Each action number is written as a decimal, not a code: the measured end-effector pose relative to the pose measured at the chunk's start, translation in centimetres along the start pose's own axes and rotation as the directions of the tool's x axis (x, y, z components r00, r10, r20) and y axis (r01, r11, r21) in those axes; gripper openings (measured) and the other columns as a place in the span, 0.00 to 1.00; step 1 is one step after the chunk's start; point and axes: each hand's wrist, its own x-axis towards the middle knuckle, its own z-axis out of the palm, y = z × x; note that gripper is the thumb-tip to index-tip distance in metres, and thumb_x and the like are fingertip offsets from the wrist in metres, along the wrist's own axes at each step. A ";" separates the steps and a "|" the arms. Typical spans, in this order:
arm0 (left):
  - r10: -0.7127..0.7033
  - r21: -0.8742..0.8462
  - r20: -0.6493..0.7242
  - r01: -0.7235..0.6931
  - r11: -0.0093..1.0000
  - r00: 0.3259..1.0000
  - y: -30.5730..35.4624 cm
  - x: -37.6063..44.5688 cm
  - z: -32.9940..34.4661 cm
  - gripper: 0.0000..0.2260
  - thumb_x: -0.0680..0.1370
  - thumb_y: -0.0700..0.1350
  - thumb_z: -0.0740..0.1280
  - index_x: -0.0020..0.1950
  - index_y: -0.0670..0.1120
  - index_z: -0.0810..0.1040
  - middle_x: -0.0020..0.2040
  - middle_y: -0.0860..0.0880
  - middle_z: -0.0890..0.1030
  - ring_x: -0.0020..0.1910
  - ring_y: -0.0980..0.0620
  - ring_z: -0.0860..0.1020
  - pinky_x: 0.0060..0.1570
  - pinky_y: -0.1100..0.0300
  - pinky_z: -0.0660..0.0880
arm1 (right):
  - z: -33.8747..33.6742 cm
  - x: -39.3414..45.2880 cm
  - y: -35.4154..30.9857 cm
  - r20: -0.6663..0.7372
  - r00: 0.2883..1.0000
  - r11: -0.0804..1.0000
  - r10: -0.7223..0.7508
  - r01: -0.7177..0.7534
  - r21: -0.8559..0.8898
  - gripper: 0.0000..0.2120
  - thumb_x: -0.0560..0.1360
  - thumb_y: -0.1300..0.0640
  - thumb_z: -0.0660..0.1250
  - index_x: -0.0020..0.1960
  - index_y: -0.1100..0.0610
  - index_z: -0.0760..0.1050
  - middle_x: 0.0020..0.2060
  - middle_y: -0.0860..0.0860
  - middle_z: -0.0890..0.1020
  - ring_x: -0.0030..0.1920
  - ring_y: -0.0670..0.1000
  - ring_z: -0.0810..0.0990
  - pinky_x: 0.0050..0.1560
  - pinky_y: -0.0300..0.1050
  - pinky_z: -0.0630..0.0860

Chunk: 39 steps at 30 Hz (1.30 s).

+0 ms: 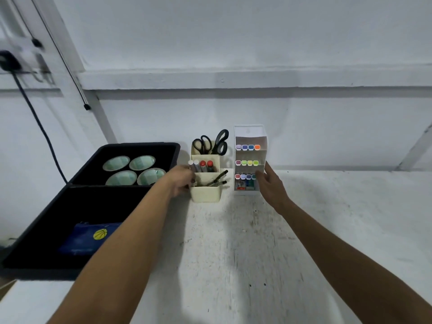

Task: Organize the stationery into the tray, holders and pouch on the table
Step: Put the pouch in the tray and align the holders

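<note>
The left hand's (181,181) fingertips are hidden behind the cream holder's (205,192) left wall, so whether they grip it or only rest against it cannot be told; the fingers look curled at that side. The right hand (268,183) is spread, thumb and fingers touching the right side of the white marker rack (249,157), covering the end of its lower rows. The rack's bottom contents are too small to make out.

The cream holder stands in steps: scissors (211,143) at the back, markers (201,166) in the middle, pens (218,178) leaning out of the front pocket. The rack stands just right of it, near the wall (233,54).

The black tray (46,218) lies at the left, its near corner cut off by the left arm. It holds four round cups (133,170) at the back and a blue pouch (88,237) in front. The table (257,253) is bare in front of and right of the holders.
</note>
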 end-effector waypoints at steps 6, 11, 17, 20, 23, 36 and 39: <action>0.049 0.066 -0.081 -0.044 0.997 0.995 -1.4 2.1 0.6 0.24 0.74 0.30 0.67 0.69 0.43 0.74 0.57 0.42 0.81 0.52 0.45 0.81 0.52 0.49 0.80 | 1.1 -0.4 -0.8 -0.085 0.996 0.999 0.029 -0.031 -0.021 0.20 0.81 0.49 0.53 0.72 0.47 0.63 0.48 0.56 0.81 0.41 0.48 0.75 0.44 0.43 0.70; 0.074 0.249 -0.096 -0.048 0.967 0.993 -1.3 2.2 0.9 0.25 0.68 0.34 0.74 0.65 0.47 0.78 0.50 0.46 0.83 0.48 0.46 0.82 0.52 0.50 0.80 | 1.6 -0.1 -0.9 -0.089 0.996 0.999 0.033 -0.037 -0.033 0.19 0.81 0.51 0.52 0.71 0.44 0.65 0.49 0.53 0.80 0.40 0.48 0.76 0.40 0.42 0.73; 0.151 0.405 -0.119 -0.090 0.910 0.981 -1.7 2.0 1.1 0.19 0.71 0.39 0.71 0.61 0.49 0.79 0.49 0.47 0.83 0.46 0.45 0.82 0.49 0.50 0.82 | 1.3 0.0 -1.1 -0.014 0.998 0.998 0.055 -0.056 -0.037 0.19 0.81 0.48 0.53 0.72 0.45 0.64 0.56 0.49 0.78 0.54 0.53 0.78 0.58 0.56 0.76; 0.198 0.412 -0.175 -0.111 0.904 0.964 -1.5 1.0 1.9 0.14 0.73 0.41 0.68 0.59 0.49 0.80 0.48 0.46 0.82 0.45 0.45 0.81 0.48 0.49 0.81 | 0.9 0.2 -1.1 0.014 0.998 0.997 0.069 -0.068 -0.043 0.19 0.81 0.48 0.52 0.71 0.43 0.64 0.57 0.49 0.78 0.54 0.53 0.79 0.57 0.57 0.77; 0.200 0.401 -0.195 -0.108 0.910 0.960 -1.4 0.9 2.4 0.14 0.73 0.40 0.68 0.59 0.45 0.80 0.50 0.45 0.82 0.46 0.45 0.81 0.49 0.50 0.81 | 0.6 0.5 -1.1 0.030 0.996 0.996 0.080 -0.079 -0.033 0.18 0.81 0.48 0.52 0.70 0.42 0.65 0.61 0.51 0.79 0.56 0.53 0.79 0.58 0.59 0.76; 0.206 0.488 -0.084 -0.140 0.861 0.975 -1.0 0.2 0.8 0.18 0.72 0.41 0.72 0.62 0.44 0.76 0.56 0.45 0.80 0.54 0.44 0.80 0.55 0.54 0.78 | 2.4 -1.3 -1.9 -0.044 0.996 0.990 0.081 -0.085 -0.114 0.25 0.82 0.48 0.49 0.77 0.51 0.50 0.71 0.55 0.68 0.68 0.57 0.69 0.64 0.49 0.66; 0.338 0.533 -0.119 -0.227 0.815 0.934 -0.4 -1.3 -1.7 0.21 0.74 0.41 0.67 0.67 0.42 0.75 0.62 0.44 0.79 0.60 0.46 0.78 0.61 0.57 0.73 | 3.8 -3.2 -3.7 -0.276 0.943 0.981 -0.184 0.160 -0.105 0.25 0.80 0.57 0.57 0.75 0.58 0.55 0.68 0.55 0.68 0.67 0.51 0.67 0.65 0.40 0.66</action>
